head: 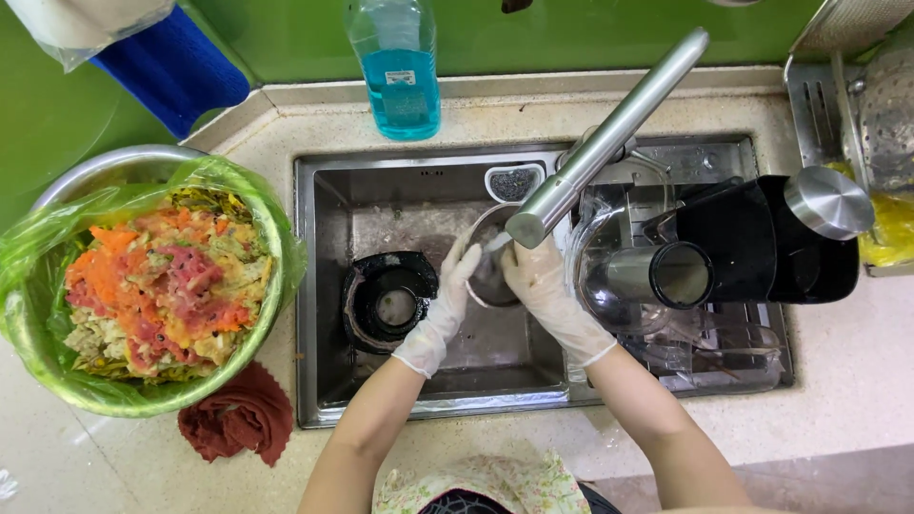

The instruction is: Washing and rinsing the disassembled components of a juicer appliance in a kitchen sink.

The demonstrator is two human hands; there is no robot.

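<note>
Frame centre: gloved left hand [447,295] and right hand [545,286] both grasp a round strainer [487,259] over the sink [324,286], its opening facing up under the faucet [609,138]. Juicer [752,243] crowds right; bowl [95,171] left.

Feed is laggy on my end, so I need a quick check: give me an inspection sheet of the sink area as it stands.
Surface: pale stone counter around a steel sink.
Job's things: small round metal part held under the faucet; black ring part in the basin.
Clutter: juicer parts at right; bag-lined bowl of pulp; red cloth; blue liquid bottle.
Grippers: left hand and right hand, both gloved, on the metal part.
Cables: nothing seen.
Surroundings: green wall, dish rack.
</note>
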